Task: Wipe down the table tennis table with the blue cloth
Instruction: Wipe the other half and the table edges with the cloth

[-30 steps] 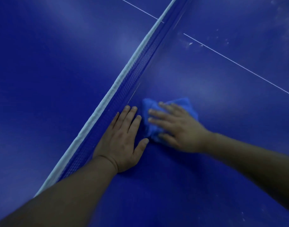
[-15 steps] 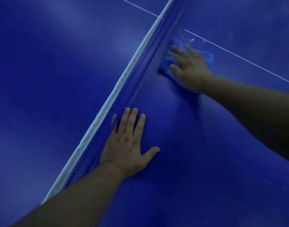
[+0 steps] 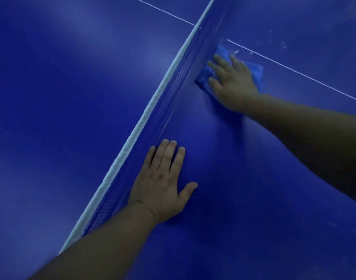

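Right hand (image 3: pixel 233 83) flat on cloth (image 3: pixel 257 71), perhaps touching net (image 3: pixel 169 93); left hand (image 3: pixel 161 182) flat on table (image 3: pixel 274 199).

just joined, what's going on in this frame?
A person is wiping a table tennis table. The right hand presses the blue cloth flat against the surface beside the net, close to the white line. The left hand rests flat on the table nearer the camera, also by the net. Pale specks show beyond the line.

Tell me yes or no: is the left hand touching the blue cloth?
No, the left hand lies flat on the table beside the net, while the right hand presses the blue cloth farther along.
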Action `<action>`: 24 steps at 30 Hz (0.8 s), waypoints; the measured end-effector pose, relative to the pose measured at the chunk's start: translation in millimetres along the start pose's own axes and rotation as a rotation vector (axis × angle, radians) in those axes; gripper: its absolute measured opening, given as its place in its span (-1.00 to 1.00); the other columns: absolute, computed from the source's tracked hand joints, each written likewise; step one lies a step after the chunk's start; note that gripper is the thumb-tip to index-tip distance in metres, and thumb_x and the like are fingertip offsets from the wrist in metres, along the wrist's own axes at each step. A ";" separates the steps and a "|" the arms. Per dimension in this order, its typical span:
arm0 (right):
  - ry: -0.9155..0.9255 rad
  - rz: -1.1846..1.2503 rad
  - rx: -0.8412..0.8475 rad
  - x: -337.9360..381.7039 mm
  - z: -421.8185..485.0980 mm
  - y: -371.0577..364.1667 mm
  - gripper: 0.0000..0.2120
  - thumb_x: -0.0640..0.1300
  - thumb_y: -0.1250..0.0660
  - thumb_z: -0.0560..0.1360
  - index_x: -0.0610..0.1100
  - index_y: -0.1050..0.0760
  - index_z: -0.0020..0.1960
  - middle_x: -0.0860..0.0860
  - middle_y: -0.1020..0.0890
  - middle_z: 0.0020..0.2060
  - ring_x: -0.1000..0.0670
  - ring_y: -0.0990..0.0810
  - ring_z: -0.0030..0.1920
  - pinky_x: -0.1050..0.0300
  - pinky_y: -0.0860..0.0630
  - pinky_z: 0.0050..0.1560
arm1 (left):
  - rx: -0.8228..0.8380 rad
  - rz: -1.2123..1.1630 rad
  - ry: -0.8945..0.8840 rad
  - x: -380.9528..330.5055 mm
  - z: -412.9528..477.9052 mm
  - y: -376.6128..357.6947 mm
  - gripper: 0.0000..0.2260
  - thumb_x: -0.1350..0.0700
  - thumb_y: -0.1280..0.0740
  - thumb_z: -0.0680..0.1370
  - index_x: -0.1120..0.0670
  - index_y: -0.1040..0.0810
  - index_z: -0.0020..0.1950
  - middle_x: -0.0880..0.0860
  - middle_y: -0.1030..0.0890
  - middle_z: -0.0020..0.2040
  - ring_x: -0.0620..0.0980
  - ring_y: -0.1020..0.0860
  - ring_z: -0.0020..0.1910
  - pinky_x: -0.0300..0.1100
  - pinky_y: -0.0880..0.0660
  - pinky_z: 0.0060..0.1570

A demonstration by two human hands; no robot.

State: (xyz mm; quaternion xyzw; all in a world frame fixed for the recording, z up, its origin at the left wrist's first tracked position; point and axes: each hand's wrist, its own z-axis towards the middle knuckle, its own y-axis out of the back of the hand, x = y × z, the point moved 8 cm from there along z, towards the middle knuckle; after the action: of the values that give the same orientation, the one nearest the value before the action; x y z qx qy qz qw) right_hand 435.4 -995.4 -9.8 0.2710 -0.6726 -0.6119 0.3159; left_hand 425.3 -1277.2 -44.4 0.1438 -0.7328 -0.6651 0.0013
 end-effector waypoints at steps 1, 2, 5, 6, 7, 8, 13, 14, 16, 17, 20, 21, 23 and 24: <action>0.084 -0.003 -0.023 21.8 -14.5 -1.9 -0.30 0.24 0.10 0.53 -0.05 -0.35 0.53 -0.08 -0.33 0.54 -0.34 -0.24 0.52 -0.31 -0.22 0.46 | 0.000 -0.010 0.003 -0.4 -0.6 0.5 -0.27 -0.33 -0.03 0.60 0.17 -0.19 0.59 0.20 -0.21 0.58 0.16 -0.11 0.60 0.14 -0.03 0.52; 0.226 0.011 -0.037 48.9 -34.7 -7.8 -0.37 0.19 0.02 0.56 -0.08 -0.40 0.50 -0.11 -0.39 0.50 -0.36 -0.30 0.48 -0.33 -0.28 0.42 | -0.004 -0.030 0.011 -1.0 -1.4 0.9 -0.27 -0.32 -0.05 0.60 0.18 -0.20 0.58 0.20 -0.22 0.58 0.16 -0.12 0.60 0.13 -0.04 0.52; 0.587 0.006 0.042 93.4 -91.9 -32.7 -0.50 0.12 -0.06 0.64 -0.02 -0.41 0.49 -0.03 -0.39 0.51 -0.24 -0.28 0.53 -0.24 -0.17 0.48 | -0.053 -0.140 0.057 -4.1 7.8 8.0 -0.33 -0.25 -0.13 0.57 0.20 -0.33 0.50 0.21 -0.29 0.52 0.17 -0.20 0.56 0.12 -0.15 0.55; 0.587 -0.004 0.026 83.0 -81.7 -30.0 -0.51 0.12 -0.06 0.64 -0.02 -0.42 0.49 -0.04 -0.40 0.50 -0.24 -0.29 0.52 -0.24 -0.19 0.48 | -0.096 -0.174 0.056 -5.9 20.2 13.3 -0.38 -0.21 -0.15 0.57 0.21 -0.38 0.46 0.21 -0.34 0.48 0.17 -0.23 0.53 0.14 -0.21 0.53; 0.488 0.002 -0.025 61.6 -58.7 -23.1 -0.49 0.12 -0.06 0.62 -0.04 -0.45 0.47 -0.07 -0.43 0.48 -0.28 -0.33 0.49 -0.28 -0.26 0.46 | -0.139 -0.211 0.041 -7.7 37.1 18.7 -0.41 -0.18 -0.17 0.56 0.21 -0.42 0.42 0.22 -0.38 0.45 0.18 -0.26 0.50 0.16 -0.26 0.50; 0.327 0.007 -0.063 31.1 -33.4 -15.0 -0.46 0.14 -0.04 0.60 -0.06 -0.46 0.46 -0.10 -0.44 0.47 -0.32 -0.36 0.47 -0.32 -0.31 0.42 | -0.175 -0.242 0.026 -9.4 56.6 24.3 -0.43 -0.16 -0.18 0.56 0.22 -0.44 0.39 0.22 -0.40 0.43 0.19 -0.28 0.48 0.17 -0.28 0.49; 0.069 0.032 -0.039 -8.0 -19.5 -8.1 -0.37 0.20 0.05 0.56 -0.04 -0.38 0.52 -0.05 -0.35 0.53 -0.29 -0.25 0.53 -0.33 -0.21 0.46 | -0.015 -0.096 -0.070 -25.3 119.5 23.0 -0.25 -0.29 0.16 0.58 0.17 -0.11 0.62 0.19 -0.08 0.62 0.11 0.06 0.62 0.02 0.21 0.59; 0.152 0.051 -0.028 6.4 -30.7 -12.5 -0.41 0.16 0.03 0.58 -0.02 -0.38 0.51 -0.03 -0.35 0.53 -0.25 -0.24 0.54 -0.30 -0.18 0.49 | 0.014 -0.065 -0.067 -25.2 119.4 18.2 -0.23 -0.32 0.22 0.58 0.16 -0.05 0.63 0.17 -0.04 0.62 0.10 0.09 0.62 0.03 0.22 0.59; 0.253 0.111 0.044 23.8 -37.0 -17.2 -0.44 0.13 0.05 0.59 0.06 -0.32 0.54 0.07 -0.27 0.57 -0.12 -0.12 0.59 -0.16 -0.01 0.54 | 0.004 -0.072 -0.052 -23.0 119.9 17.2 -0.23 -0.35 0.21 0.59 0.15 -0.05 0.63 0.18 -0.07 0.61 0.11 0.04 0.62 0.06 0.14 0.59; 0.273 0.118 0.063 27.8 -29.9 -15.3 -0.43 0.14 0.09 0.59 0.09 -0.29 0.55 0.10 -0.23 0.58 -0.08 -0.08 0.60 -0.12 0.04 0.55 | 0.007 -0.068 -0.050 -23.2 120.2 16.4 -0.23 -0.36 0.19 0.60 0.15 -0.06 0.63 0.18 -0.07 0.61 0.11 0.04 0.62 0.07 0.12 0.59; 0.242 0.088 0.076 26.7 13.8 -14.1 -0.37 0.20 0.17 0.56 0.08 -0.31 0.54 0.09 -0.25 0.58 -0.11 -0.09 0.60 -0.15 0.01 0.53 | 0.037 -0.033 -0.045 -22.2 121.9 13.1 -0.23 -0.36 0.19 0.60 0.14 -0.09 0.63 0.17 -0.02 0.63 0.08 0.14 0.62 0.09 0.15 0.59; 0.210 0.079 0.066 20.4 28.8 -12.9 -0.35 0.23 0.18 0.56 0.06 -0.31 0.54 0.08 -0.24 0.58 -0.13 -0.10 0.60 -0.16 0.00 0.53 | 0.049 -0.024 -0.045 -22.0 122.1 12.0 -0.23 -0.36 0.18 0.60 0.14 -0.09 0.63 0.16 -0.01 0.63 0.07 0.15 0.62 0.08 0.16 0.59; 0.058 0.066 0.040 -8.1 49.1 -9.7 -0.40 0.22 0.14 0.62 0.06 -0.23 0.58 0.06 -0.18 0.60 -0.15 -0.07 0.60 -0.15 0.00 0.54 | 0.052 -0.010 -0.051 -23.0 122.3 10.6 -0.25 -0.35 0.12 0.61 0.14 -0.16 0.61 0.18 -0.11 0.61 0.10 0.06 0.61 0.10 0.10 0.57; -0.074 0.071 0.010 -28.1 51.9 -10.3 -0.45 0.20 0.08 0.65 0.07 -0.18 0.60 0.07 -0.14 0.61 -0.16 -0.04 0.60 -0.15 0.02 0.55 | 0.037 -0.004 -0.057 -23.2 121.8 10.8 -0.27 -0.34 0.08 0.62 0.15 -0.21 0.59 0.19 -0.17 0.59 0.13 -0.02 0.61 0.12 0.05 0.54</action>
State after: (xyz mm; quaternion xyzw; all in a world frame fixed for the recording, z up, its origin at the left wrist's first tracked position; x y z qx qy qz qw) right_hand 414.2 -941.5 -25.3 0.2258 -0.6962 -0.6063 0.3111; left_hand 421.7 -1152.7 -43.5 0.1263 -0.7443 -0.6554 -0.0235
